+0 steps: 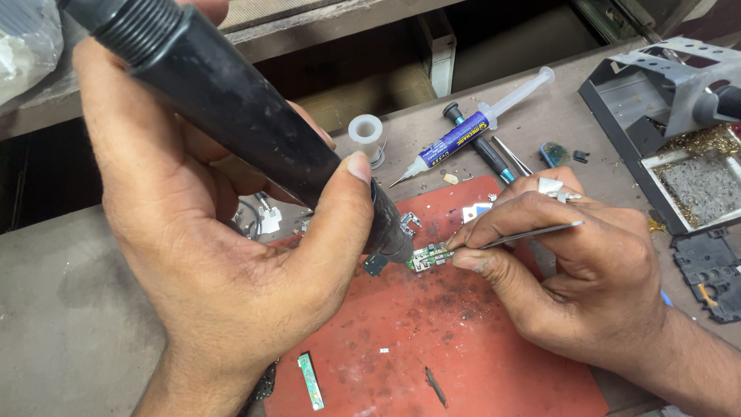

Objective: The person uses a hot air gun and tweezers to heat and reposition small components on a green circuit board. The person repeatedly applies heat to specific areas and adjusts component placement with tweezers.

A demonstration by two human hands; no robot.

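My left hand (224,255) was wrapped tight around a black tool (231,116), its nozzle down at a small green board (428,257) on the red mat (463,340). My right hand (571,247) pinched tweezers (532,232) shut against the board (tips hidden by my fingers). A syringe (471,127) lay on the desk (69,324) behind.

This is a small electronics repair workshop. A worn grey tabletop (62,309) carries a scorched red mat (432,340) littered with solder bits, a tiny green circuit board (429,257), a flux syringe (471,127), a screwdriver (478,143), a solder spool (366,131) and a metal stand (656,85) with brass cleaning wool (702,140). Phone parts (710,270) lie at the right edge.
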